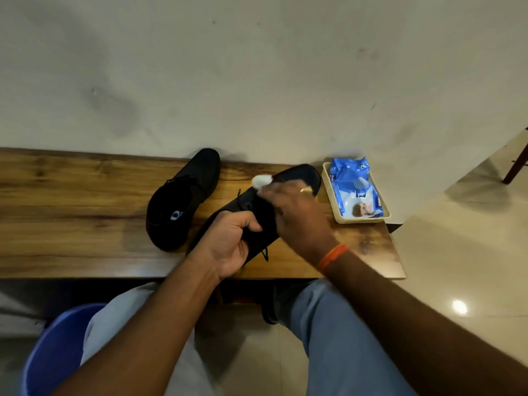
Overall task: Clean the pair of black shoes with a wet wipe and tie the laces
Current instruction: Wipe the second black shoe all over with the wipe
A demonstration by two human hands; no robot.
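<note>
The wiping step looks to be in hand: the left hand (231,241) grips the heel end of one black shoe (297,178) above the bench (71,210), while the right hand (297,215) pinches a balled wet wipe (260,180) against its upper. The second shoe (183,201) lies just left of the hands, laces seemingly untied. Next, probably, wiping toward the toe.

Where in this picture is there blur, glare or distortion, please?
Head view: the right hand with the wet wipe is motion-blurred; a bright glare spot shines on the floor tiles; the wide lens bends the wooden bench edge; the left hand on the shoe looks sharper.
</note>
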